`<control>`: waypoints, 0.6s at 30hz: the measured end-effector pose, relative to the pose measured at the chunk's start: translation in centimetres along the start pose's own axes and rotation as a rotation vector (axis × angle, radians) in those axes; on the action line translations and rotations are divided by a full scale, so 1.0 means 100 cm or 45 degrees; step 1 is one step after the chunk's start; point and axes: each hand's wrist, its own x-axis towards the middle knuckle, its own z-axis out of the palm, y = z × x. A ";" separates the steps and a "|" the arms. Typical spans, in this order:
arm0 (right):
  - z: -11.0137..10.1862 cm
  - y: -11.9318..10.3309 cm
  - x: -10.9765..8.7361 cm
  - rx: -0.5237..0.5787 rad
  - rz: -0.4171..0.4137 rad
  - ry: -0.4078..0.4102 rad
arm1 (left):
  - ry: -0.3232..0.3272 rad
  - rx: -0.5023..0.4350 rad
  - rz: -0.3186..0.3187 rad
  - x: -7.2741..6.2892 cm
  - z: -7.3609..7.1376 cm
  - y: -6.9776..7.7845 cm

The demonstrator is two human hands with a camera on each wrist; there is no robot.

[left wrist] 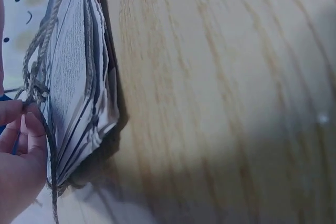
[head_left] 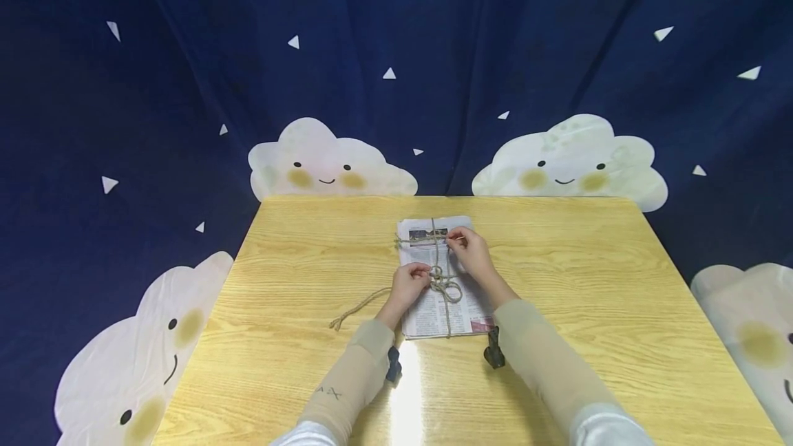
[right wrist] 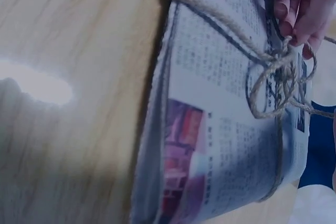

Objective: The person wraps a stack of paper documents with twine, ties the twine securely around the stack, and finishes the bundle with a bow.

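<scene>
A stack of folded newspapers (head_left: 427,308) lies on the table, bound crosswise with brown twine (right wrist: 220,19). A knot with loose loops (head_left: 442,283) sits near the middle of its top sheet. At the left of this knot, my left hand (head_left: 410,284) pinches the twine between thumb and fingertips; the left wrist view also shows this hand (left wrist: 23,145) close against the stack. Farther up, my right hand (head_left: 472,252) pinches a twine strand that crosses the upper part of the stack to a frayed end at the left edge. The right hand is almost wholly out of the right wrist view.
Another loose twine end (head_left: 350,315) trails onto the wooden table (head_left: 297,253) left of the stack. Small black devices (head_left: 493,349) hang at both wrists. Behind the table hangs a dark blue curtain (head_left: 434,33) with smiling clouds and white triangles.
</scene>
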 end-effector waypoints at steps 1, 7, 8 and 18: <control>0.001 -0.001 0.001 -0.018 -0.014 -0.012 | 0.013 0.018 0.029 0.003 0.001 -0.007; 0.007 0.000 0.003 -0.129 -0.049 -0.093 | 0.037 -0.065 0.258 0.079 0.031 -0.174; 0.007 0.002 0.002 -0.150 -0.040 -0.114 | 0.041 -0.075 0.271 0.090 0.036 -0.196; 0.005 0.011 -0.008 -0.295 0.116 -0.158 | 0.017 0.006 0.092 0.027 0.008 -0.059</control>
